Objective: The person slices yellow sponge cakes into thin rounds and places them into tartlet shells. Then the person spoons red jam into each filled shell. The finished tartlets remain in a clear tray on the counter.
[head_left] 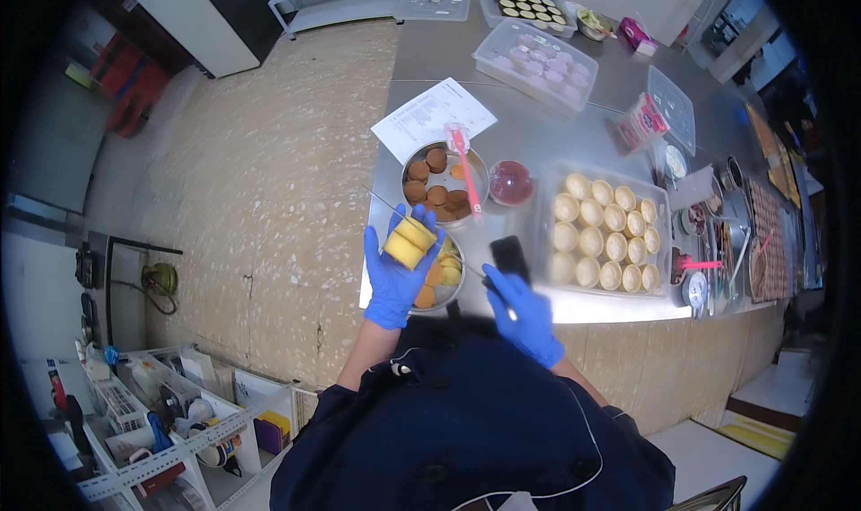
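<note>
Floor [287, 161]: beige, mottled with pale flecks, visible left of the grip [392, 287] and again to its right, below the table edge; table [435, 49]: metal-topped, extending ahead and right of the grip, with bright glare along its near edge; low shelf unit [336, 15]: pale, far ahead and left of the grip; tall cabinet [179, 17]: white side, dark face, further left; red crates [139, 80]: left again, blurred; pale wall [619, 0]: beyond the table's far end; dark metal frame [143, 244]: well left of the grip; white storage rack [215, 428]: perforated rails, loaded shelves, nearer the wearer and left.
</note>
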A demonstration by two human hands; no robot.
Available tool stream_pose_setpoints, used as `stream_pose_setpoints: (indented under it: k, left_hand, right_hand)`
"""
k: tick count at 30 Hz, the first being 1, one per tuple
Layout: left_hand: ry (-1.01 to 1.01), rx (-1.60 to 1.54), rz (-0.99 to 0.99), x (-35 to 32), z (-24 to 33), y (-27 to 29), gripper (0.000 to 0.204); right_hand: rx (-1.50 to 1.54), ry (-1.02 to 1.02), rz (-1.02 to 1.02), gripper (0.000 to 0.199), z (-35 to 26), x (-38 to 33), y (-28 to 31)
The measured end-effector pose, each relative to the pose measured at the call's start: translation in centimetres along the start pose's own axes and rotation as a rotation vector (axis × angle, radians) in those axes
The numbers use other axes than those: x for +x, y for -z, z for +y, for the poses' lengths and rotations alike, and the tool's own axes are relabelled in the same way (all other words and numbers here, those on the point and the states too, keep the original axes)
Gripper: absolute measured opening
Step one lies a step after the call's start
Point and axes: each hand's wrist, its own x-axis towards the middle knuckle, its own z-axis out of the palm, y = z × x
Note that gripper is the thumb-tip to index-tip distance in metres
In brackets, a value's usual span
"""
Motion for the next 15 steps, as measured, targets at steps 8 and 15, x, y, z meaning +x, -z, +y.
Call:
stream_pose_setpoints:
  k: [8, 15]
  left_hand:
    - [-0.101, 0.210, -0.007, 0.0, -0.2, -1.0, 0.034]
    - [-0.087, 0.250, -0.043, -0.3, -0.1, -1.2, 0.037]
  right_hand:
    - [-0.076, 0.110, 0.019, 0.045, -0.9, -0.6, 1.1]
    - [-0.125, 0.145, 0.038, 0.046, -0.7, -1.1, 0.9]
